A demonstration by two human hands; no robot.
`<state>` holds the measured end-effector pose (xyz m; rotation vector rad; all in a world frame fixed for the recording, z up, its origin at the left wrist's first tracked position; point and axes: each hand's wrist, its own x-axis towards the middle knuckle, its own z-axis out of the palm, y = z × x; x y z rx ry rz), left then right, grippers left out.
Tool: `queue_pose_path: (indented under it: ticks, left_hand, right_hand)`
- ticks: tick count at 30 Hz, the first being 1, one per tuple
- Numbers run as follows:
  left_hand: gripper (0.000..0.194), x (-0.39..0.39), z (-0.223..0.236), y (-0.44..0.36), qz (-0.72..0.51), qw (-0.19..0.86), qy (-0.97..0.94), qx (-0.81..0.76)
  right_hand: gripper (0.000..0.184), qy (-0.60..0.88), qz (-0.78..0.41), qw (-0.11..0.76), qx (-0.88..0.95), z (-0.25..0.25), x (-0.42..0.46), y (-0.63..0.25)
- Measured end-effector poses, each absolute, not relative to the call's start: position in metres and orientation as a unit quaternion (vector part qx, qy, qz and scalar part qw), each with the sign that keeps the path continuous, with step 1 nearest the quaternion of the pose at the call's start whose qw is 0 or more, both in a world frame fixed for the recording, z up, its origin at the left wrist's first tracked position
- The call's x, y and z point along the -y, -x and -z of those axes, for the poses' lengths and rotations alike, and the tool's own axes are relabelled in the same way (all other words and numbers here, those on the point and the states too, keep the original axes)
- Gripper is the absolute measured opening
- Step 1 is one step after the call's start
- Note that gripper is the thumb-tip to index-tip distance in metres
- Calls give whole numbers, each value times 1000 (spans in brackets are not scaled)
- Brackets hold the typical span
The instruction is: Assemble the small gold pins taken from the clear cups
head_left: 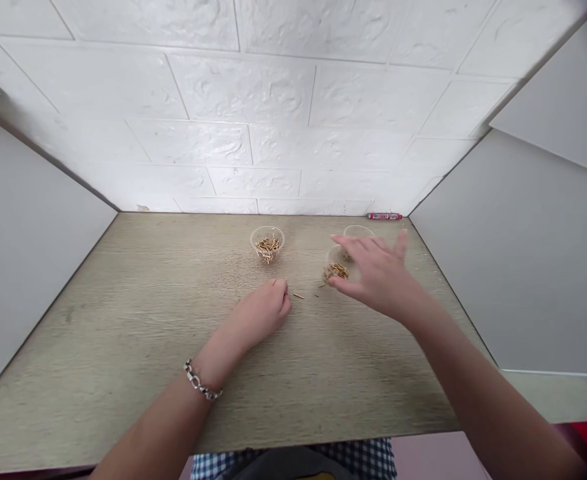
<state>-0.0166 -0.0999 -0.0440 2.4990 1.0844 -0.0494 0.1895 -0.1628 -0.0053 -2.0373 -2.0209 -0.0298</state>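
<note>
Clear cups (267, 241), three, hold brass pins (268, 250) — right hand (380, 277) grip wide, left hand (263, 310) narrow.

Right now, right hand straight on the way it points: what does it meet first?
Probably the clear plastic cup of brass pins at the fingertips of the right hand; depth is unclear, so it may pass above the rim.

A wood-grain tabletop (98, 347) holds clear plastic cups (267, 244) of brass pins (268, 250), loose pins (298, 296), and a red tube (384, 216).
</note>
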Motion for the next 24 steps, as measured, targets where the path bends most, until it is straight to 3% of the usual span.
queue_pose_path:
  ticks: [6,12,16,18,22,24]
  left_hand:
    - [22,101,43,17,25,201,-899,-388]
    - [20,101,41,17,27,219,-892,-393]
    - [22,99,41,18,28,210,-896,-391]
    - [22,98,42,18,27,207,-896,-391]
    - [22,97,43,17,27,211,-895,-393]
    - [21,97,42,17,27,213,-894,-393]
  right_hand:
    - [64,769,-97,136,617,-12,189,-257]
    - [70,831,-68,97,544,18,173,-299]
    - [97,845,-66,-22,531,11,161,-290]
    - [105,838,-49,-18,543,0,150,-279]
    - [96,775,-78,-26,626,-12,119,-256]
    - [82,766,-109,-49,632,-11,106,-246]
